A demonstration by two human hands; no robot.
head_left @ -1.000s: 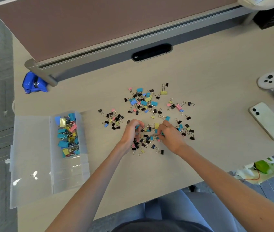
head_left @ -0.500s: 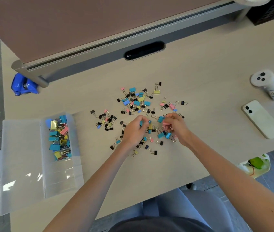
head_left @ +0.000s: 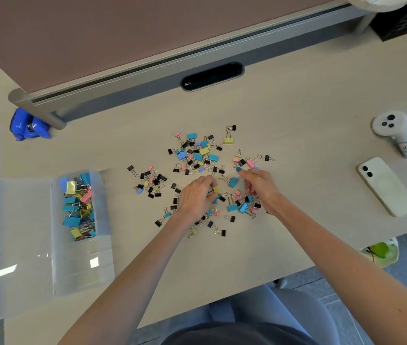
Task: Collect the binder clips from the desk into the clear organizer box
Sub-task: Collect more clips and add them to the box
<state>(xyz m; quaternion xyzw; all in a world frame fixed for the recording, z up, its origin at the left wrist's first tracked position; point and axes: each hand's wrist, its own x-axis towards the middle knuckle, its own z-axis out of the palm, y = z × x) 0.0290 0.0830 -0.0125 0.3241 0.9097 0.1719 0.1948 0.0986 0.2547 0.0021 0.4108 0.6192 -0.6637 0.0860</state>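
Observation:
Several small binder clips [head_left: 197,155] in black, blue, yellow and pink lie scattered over the middle of the beige desk [head_left: 297,108]. My left hand [head_left: 195,197] sits over the near part of the pile, its fingers curled and pinching a yellow clip [head_left: 216,189]. My right hand [head_left: 259,188] is just to its right, fingers curled around several clips. The clear organizer box [head_left: 83,265] stands open at the left, its lid [head_left: 18,245] folded out flat. Its far compartment holds several larger coloured clips [head_left: 78,207].
A white phone [head_left: 386,186] and a white controller [head_left: 394,131] lie at the right. A blue object [head_left: 28,124] sits at the far left by the partition foot. A brown partition [head_left: 97,33] runs along the back, with a black cable slot [head_left: 212,77]. A chair seat [head_left: 272,310] is below the desk edge.
Both hands have moved away from me across the pile while gathering clips. My left hand now pinches a yellow clip; the right has shifted rightward.

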